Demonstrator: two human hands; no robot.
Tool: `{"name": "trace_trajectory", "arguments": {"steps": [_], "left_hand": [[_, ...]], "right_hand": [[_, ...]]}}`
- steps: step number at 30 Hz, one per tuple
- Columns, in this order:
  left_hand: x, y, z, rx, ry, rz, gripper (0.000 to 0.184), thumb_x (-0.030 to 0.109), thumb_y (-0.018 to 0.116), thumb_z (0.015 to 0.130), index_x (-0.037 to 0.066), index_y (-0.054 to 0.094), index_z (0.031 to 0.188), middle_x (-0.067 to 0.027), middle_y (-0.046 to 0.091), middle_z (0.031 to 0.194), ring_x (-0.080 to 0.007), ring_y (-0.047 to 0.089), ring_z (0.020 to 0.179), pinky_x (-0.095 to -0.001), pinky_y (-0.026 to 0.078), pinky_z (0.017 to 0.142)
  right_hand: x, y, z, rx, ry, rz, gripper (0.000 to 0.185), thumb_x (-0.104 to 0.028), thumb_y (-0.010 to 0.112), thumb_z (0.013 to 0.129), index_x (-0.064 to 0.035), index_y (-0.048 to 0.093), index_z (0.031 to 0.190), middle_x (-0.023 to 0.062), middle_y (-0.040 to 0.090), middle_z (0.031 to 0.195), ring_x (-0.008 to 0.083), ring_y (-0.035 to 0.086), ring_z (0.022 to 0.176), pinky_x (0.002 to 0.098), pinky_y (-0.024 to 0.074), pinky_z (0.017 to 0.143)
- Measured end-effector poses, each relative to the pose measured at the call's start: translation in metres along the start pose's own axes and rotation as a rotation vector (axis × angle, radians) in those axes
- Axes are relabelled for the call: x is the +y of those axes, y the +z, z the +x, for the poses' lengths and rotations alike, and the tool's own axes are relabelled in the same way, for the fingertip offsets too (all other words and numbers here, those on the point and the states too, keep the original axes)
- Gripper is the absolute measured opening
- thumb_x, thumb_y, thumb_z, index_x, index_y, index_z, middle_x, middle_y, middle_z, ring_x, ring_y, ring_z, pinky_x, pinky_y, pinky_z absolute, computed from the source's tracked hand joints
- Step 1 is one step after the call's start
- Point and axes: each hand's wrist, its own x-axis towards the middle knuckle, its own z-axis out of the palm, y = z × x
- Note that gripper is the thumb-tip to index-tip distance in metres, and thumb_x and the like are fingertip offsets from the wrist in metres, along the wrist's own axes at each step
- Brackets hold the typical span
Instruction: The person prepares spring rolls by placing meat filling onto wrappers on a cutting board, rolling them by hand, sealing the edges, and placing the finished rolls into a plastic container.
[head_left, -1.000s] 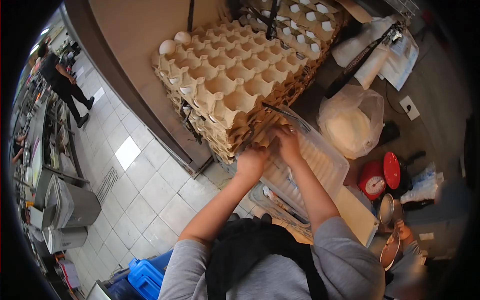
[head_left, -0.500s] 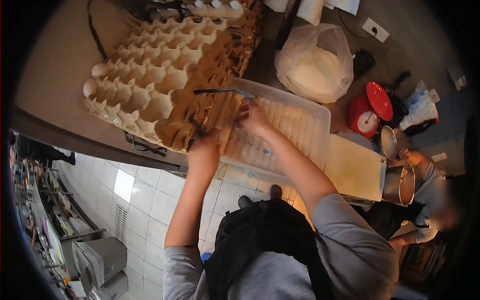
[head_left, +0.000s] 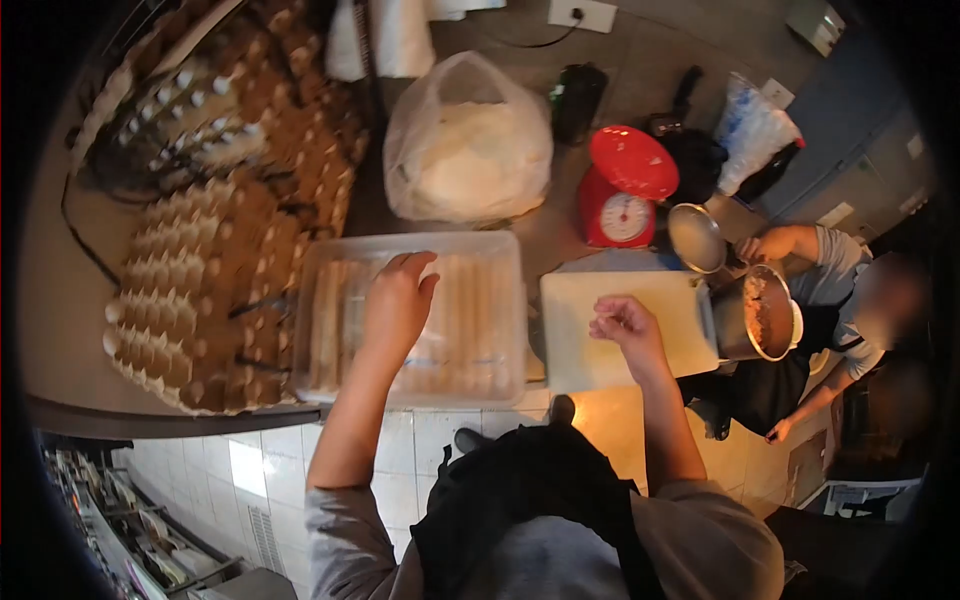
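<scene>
Left hand (head_left: 396,302) loosely open above the tub (head_left: 518,320), right hand (head_left: 632,335) curled over the board (head_left: 582,355), grip unclear — I hold both raised, probably for clearance.

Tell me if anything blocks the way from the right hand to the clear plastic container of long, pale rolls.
Nothing visible stands between the right hand, over the cream rectangular cutting board, and the near side of the clear plastic container. Beyond that, the left hand is over the container's middle and would probably obstruct reaching farther across.
</scene>
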Motion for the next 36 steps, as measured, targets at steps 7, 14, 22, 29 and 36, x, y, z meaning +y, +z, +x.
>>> {"name": "trace_trajectory", "arguments": {"steps": [7,14,22,29,36], "left_hand": [[-0.016,0.131,0.147,0.145,0.085,0.228,0.035,0.007,0.064,0.081,-0.002,0.06,0.114,-0.0218,0.061,0.115,-0.0384,0.059,0.104,-0.043,0.049,0.089],[-0.095,0.196,0.194,0.302,-0.802,0.148,0.067,0.035,0.075,0.075,-0.007,0.054,0.121,-0.0245,0.056,0.123,-0.0419,0.054,0.113,-0.047,0.046,0.095],[-0.091,0.174,0.191,0.59,-0.956,-0.052,0.048,0.026,0.074,0.079,-0.001,0.062,0.116,-0.0145,0.068,0.102,-0.0307,0.065,0.093,-0.0393,0.052,0.081],[-0.128,0.172,0.21,0.471,-0.987,-1.276,0.029,0.013,0.073,0.083,0.011,0.045,0.075,-0.0032,0.053,0.064,-0.0105,0.04,0.038,-0.0254,0.027,0.034],[-0.105,0.139,0.205,0.347,-0.87,-0.905,0.019,0.02,0.059,0.094,0.007,0.053,0.106,-0.0041,0.059,0.077,-0.0148,0.057,0.062,-0.031,0.05,0.054]], "right_hand": [[0.015,-0.104,-0.015,-0.07,0.05,-0.057,0.017,0.002,0.062,0.087,-0.0009,0.059,0.103,0.0032,0.062,0.089,0.0126,0.061,0.079,0.0284,0.0529,0.074],[0.021,-0.148,-0.017,-0.187,0.167,-0.16,0.02,-0.006,0.067,0.087,-0.0029,0.06,0.106,0.0012,0.063,0.09,0.0107,0.06,0.081,0.0259,0.0496,0.076],[0.013,-0.15,0.0,-0.145,0.109,-0.245,0.022,-0.007,0.068,0.086,-0.0031,0.061,0.107,0.0027,0.065,0.095,0.011,0.06,0.084,0.0266,0.0498,0.078],[0.007,-0.122,0.003,-0.159,0.086,-0.269,0.021,-0.006,0.067,0.086,-0.0035,0.061,0.107,0.0031,0.065,0.096,0.0118,0.062,0.085,0.0272,0.0502,0.078],[-0.048,-0.039,0.074,-0.267,-0.249,-0.548,0.018,-0.005,0.065,0.087,-0.0006,0.062,0.104,0.0087,0.064,0.094,0.0163,0.064,0.085,0.028,0.0522,0.077]]}}
